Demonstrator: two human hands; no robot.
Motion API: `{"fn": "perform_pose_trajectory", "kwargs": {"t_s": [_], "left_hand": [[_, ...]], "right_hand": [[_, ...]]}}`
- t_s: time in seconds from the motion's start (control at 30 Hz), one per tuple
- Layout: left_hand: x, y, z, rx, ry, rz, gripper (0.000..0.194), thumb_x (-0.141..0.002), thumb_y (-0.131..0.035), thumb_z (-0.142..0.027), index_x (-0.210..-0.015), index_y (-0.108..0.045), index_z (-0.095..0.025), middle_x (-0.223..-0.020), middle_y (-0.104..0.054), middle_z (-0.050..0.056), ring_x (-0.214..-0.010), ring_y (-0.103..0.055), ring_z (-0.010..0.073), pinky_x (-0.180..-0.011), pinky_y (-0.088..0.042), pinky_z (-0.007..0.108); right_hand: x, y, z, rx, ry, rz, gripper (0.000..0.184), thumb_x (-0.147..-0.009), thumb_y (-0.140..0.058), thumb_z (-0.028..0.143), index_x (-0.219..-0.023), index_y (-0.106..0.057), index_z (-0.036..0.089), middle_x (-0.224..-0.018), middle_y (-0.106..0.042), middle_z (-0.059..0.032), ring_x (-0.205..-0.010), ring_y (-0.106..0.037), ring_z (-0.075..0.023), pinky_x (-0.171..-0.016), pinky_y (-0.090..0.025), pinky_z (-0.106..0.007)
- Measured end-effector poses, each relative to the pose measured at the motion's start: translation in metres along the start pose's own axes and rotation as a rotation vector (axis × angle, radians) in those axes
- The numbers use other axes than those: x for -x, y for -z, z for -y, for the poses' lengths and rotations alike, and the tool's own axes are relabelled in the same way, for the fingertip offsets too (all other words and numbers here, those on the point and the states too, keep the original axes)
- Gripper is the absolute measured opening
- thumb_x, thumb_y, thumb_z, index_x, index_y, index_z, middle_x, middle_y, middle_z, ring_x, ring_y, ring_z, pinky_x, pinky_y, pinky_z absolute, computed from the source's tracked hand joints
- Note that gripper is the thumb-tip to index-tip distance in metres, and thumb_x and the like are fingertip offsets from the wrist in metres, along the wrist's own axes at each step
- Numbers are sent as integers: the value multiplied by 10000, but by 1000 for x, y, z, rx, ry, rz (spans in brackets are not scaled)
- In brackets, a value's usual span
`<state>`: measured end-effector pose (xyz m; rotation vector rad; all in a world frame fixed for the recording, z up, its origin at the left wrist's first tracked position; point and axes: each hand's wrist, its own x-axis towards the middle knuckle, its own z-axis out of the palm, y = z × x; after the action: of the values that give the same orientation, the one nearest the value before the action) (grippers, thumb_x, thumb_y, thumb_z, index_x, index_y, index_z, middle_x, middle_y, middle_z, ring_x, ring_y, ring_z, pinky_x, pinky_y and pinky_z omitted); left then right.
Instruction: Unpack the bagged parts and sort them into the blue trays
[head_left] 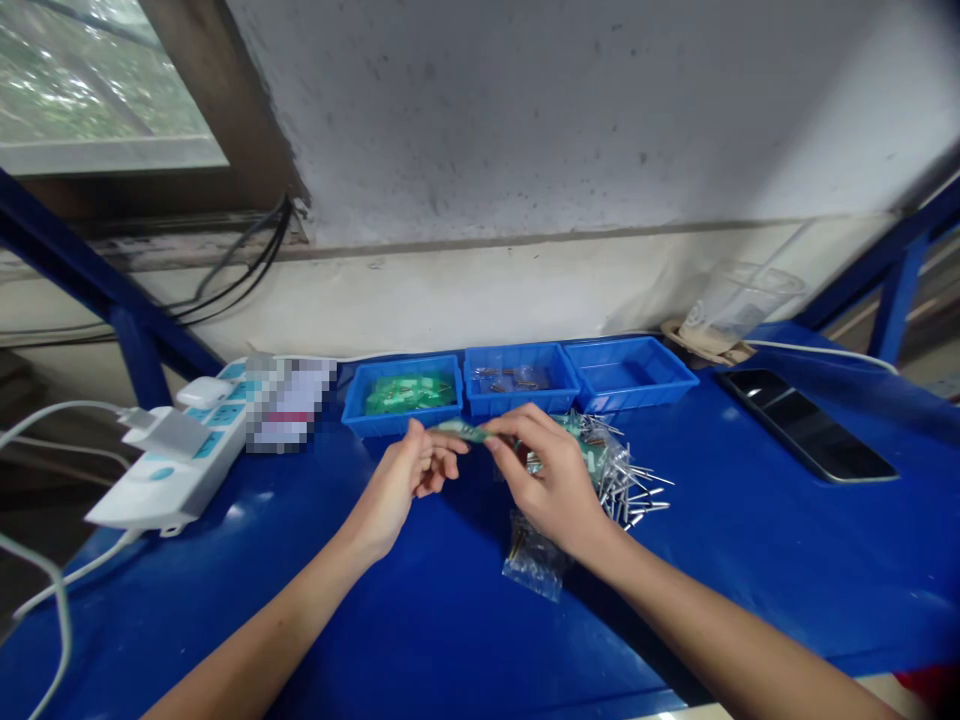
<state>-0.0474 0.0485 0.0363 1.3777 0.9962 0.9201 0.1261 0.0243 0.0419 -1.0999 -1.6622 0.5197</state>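
A small green-and-white packet (463,430) is held up between both hands, above the blue tabletop. My left hand (405,478) pinches its left end with thumb and fingers, while my right hand (551,480) grips the right end between thumb and fingertips. Partly hidden behind my right hand is a pile of silver pop rivets (634,490) and clear and green packets. Below that hand lies a clear plastic bag (534,565) with thin metal pieces inside. What the held packet contains cannot be made out.
Three blue bins stand in a row: one with green packets (405,393), one with clear packets (510,380), and a right-hand bin (630,373). A power strip (176,460) with chargers sits left; a phone (810,423) and a plastic cup (731,305) are right.
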Motion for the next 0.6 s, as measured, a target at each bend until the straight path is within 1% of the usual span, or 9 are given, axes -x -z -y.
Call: {"fn": "perform_pose_trajectory", "kwargs": {"t_s": [0.07, 0.1, 0.17, 0.23, 0.3, 0.37, 0.43, 0.5, 0.6], "left_hand": [[-2, 0, 1, 160, 102, -32, 507, -846, -410, -608, -832, -627, -149, -650, -556, 21, -510, -454, 98, -451, -322, 208], [-2, 0, 1, 173, 108, -45, 430, -828, -491, -566, -822, -618, -155, -654, -549, 11, -519, -456, 95, -455, -320, 202], [-2, 0, 2, 72, 38, -92, 269, -812, -590, -439, -821, -616, -172, -649, -533, -11, -546, -469, 96, -482, -341, 199], [0, 0, 3, -145, -138, -171, 156, -824, -599, -340, -853, -624, -189, -681, -547, -14, -589, -498, 104, -534, -385, 211], [2, 1, 5, -399, -395, -240, 92, -827, -598, -252, -899, -631, -204, -781, -582, 0, -658, -533, 113, -603, -426, 229], [4, 0, 6, -599, -638, -231, 118, -814, -606, -166, -919, -636, -211, -870, -590, 16, -744, -556, 126, -674, -452, 248], [5, -1, 6, -707, -773, -173, 167, -811, -600, -115, -942, -634, -212, -900, -579, 27, -819, -564, 140, -734, -465, 268], [6, -2, 7, -750, -777, -120, 172, -811, -603, -118, -956, -627, -208, -920, -568, 38, -886, -562, 159, -788, -467, 297], [4, -1, 8, -716, -633, -55, 128, -845, -573, -178, -967, -605, -202, -933, -573, 44, -902, -565, 168, -803, -474, 321]], "right_hand": [[4, -2, -1, 24, 118, 38, 242, -843, -453, 114, -948, -639, 227, -918, -548, -48, -812, -551, -149, -670, -462, -279], [5, -3, -2, 37, 149, 51, 277, -834, -444, 93, -967, -640, 237, -969, -531, -58, -858, -550, -157, -698, -471, -292], [7, -5, -2, 62, 143, 56, 308, -813, -446, 76, -979, -645, 243, -1050, -486, -74, -919, -540, -171, -730, -484, -314], [6, -5, -2, 56, 46, 40, 273, -797, -481, 100, -962, -653, 233, -1094, -455, -85, -971, -526, -189, -750, -491, -332], [3, -3, 0, -13, -109, 36, 172, -801, -535, 187, -913, -662, 213, -1067, -472, -85, -956, -531, -195, -712, -495, -323], [-2, -1, 3, -124, -258, 67, 162, -824, -545, 306, -832, -666, 197, -969, -526, -70, -872, -549, -179, -641, -479, -292], [-5, 0, 4, -218, -359, 112, 245, -853, -506, 368, -785, -657, 187, -818, -568, -39, -741, -547, -148, -587, -442, -267], [-6, 0, 4, -268, -408, 132, 242, -862, -492, 357, -822, -653, 181, -719, -589, -13, -649, -526, -128, -564, -414, -257], [-4, -2, 4, -226, -356, 108, 200, -848, -516, 311, -908, -659, 186, -719, -621, -4, -598, -505, -115, -547, -387, -252]]}}
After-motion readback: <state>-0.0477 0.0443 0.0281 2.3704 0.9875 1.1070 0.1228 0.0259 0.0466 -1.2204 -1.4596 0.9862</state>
